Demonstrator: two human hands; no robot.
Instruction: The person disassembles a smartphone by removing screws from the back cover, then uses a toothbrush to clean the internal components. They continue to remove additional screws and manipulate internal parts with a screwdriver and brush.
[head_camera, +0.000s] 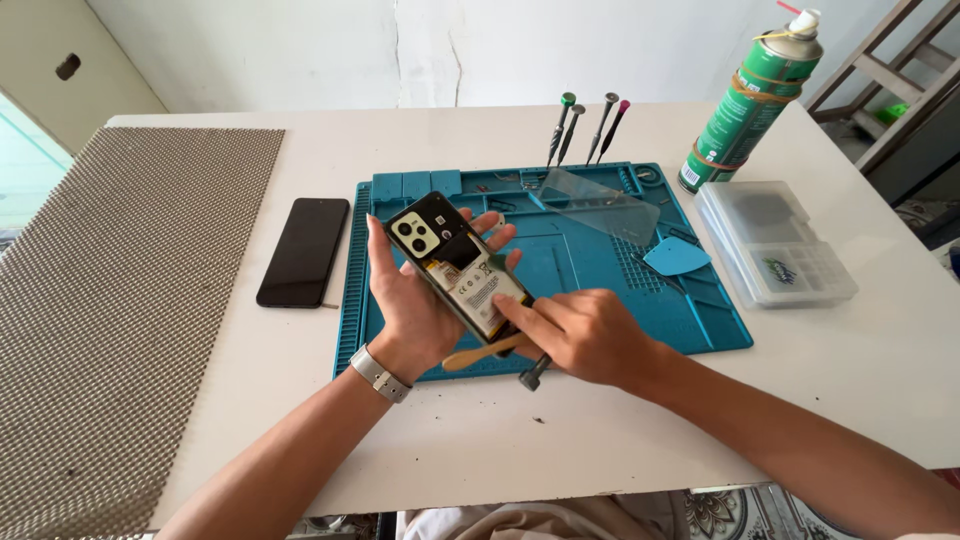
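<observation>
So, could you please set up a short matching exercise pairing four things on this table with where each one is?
Things:
1. opened phone
2. black phone
3. spray can
4. clear plastic box

Places:
A. lying flat on the white table, just left of the blue mat
B. standing at the far right corner of the mat
C. held in the left hand above the mat, with the right hand touching it
D. lying on the table right of the mat

Pairs: 1-C, 2-A, 3-B, 4-D
</observation>
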